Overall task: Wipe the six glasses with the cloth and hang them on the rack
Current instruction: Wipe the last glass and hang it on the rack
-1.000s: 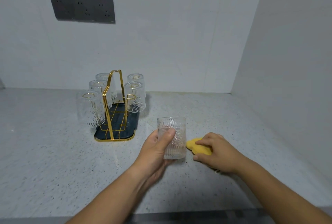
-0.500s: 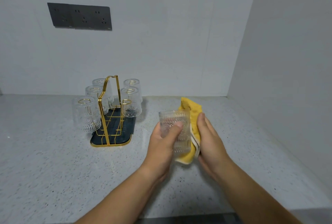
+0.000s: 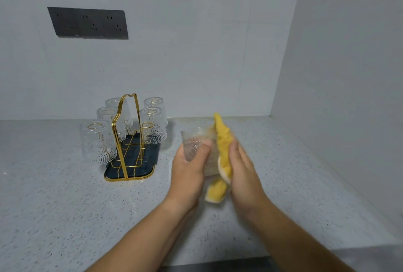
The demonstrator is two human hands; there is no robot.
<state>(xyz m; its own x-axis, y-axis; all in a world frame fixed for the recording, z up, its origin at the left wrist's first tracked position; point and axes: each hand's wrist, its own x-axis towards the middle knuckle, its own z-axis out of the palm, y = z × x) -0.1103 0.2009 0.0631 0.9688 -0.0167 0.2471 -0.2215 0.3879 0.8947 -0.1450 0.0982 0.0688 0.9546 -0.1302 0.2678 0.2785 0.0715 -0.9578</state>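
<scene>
A clear patterned glass (image 3: pixel 194 143) is held above the counter, tilted, with my left hand (image 3: pixel 189 169) curled round its left side. My right hand (image 3: pixel 242 169), fingers straight, presses a yellow cloth (image 3: pixel 222 138) against the glass's right side. One end of the cloth sticks up above the fingers and the other hangs below the palm. To the left stands a gold wire rack (image 3: pixel 126 132) on a dark tray (image 3: pixel 130 173). Several glasses (image 3: pixel 98 143) hang upside down on the rack.
The speckled grey counter (image 3: pixel 65 206) runs to a back wall and a side wall (image 3: pixel 338 97) on the right. A dark socket panel (image 3: pixel 89 23) is on the back wall. The counter's front edge (image 3: pixel 218 265) lies below my forearms.
My right hand picked the cloth up from the counter and brought it against the glass. My left hand lifted the glass off the counter and tilted it.
</scene>
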